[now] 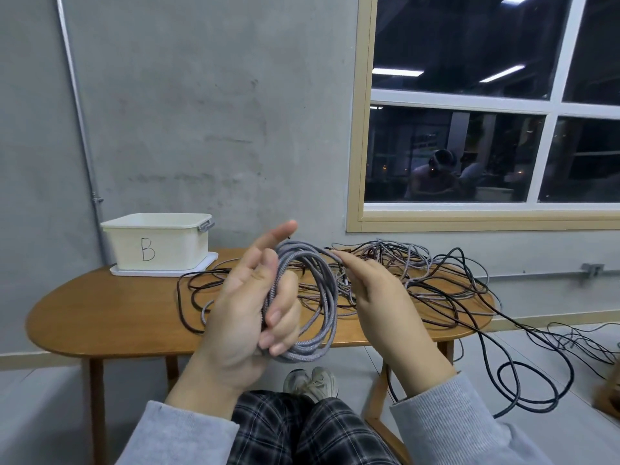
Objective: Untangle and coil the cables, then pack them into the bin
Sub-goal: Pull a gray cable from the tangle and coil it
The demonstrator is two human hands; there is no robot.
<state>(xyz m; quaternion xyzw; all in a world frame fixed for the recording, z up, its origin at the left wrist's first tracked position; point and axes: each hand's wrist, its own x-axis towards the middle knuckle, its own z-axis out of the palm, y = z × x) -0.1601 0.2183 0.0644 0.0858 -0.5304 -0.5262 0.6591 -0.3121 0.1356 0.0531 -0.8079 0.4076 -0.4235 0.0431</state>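
Centre of the frame, the left hand [248, 307] is raised palm toward the camera with a coil of grey braided cable [312, 303] hanging through it. The lower fingers [278, 330] curl round the bundled loops while the index finger points up toward the wall. The coil hangs as several rough rings, the lower arc dropping in front of the worktop's [100, 317] near edge.

Just to the right, the right hand [379, 297] comes in with its back to the camera, fingers extended toward the upper left, their tips touching the top of the coil where a grey strand runs off to the pile. Whether it pinches that strand or only touches it I cannot tell.

Behind both hands, across the middle and right of the wooden worktop, lies the tangle of cables [419, 273], black and grey strands crossing each other. Black loops [191, 297] spread left of the hands too, and more cable [536, 380] spills off the right end of the worktop onto the floor at the lower right.

At the worktop's far left end, left of centre in the frame, stands the cream bin [157, 243], marked with a handwritten "B", sitting on a white lid or tray [201, 268]. From here its inside cannot be seen. The bin is well apart from the coil.
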